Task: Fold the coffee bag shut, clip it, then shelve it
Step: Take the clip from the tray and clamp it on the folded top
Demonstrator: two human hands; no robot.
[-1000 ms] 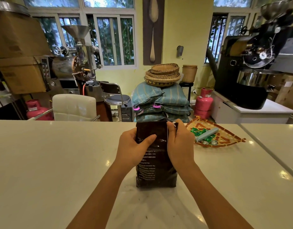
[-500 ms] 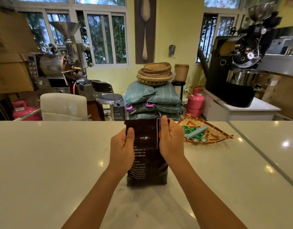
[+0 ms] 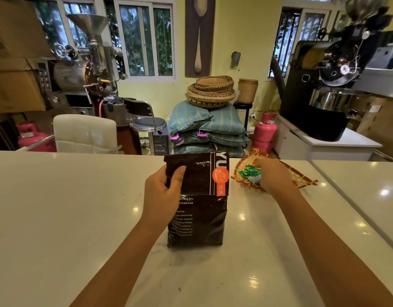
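From the head view, the coffee bag point(image 3: 196, 200) stands upright on the pale, glossy counter point(image 3: 58, 218), near the middle and just in front of me. Its top is folded forward into a flap showing an orange seal and part of a white brand name. The film is dark, slick and crinkled, catching the window light, and I judge it springy enough to unfold if let go. That explains the left hand point(image 3: 162, 193): it is clamped on the bag's left edge, thumb pressed across the flap, pinning the fold while keeping the bag from tipping.

The right hand point(image 3: 272, 176) is off the bag, reaching right and slightly farther away into a shallow woven tray point(image 3: 302, 178) with a red and orange pattern, where green-wrapped sweets point(image 3: 248, 172) lie. I take it the clip is there, but the hand covers that spot, so I cannot tell whether the fingers have closed on anything.

Folding looks done; clipping and shelving remain. No shelf is plainly visible here.
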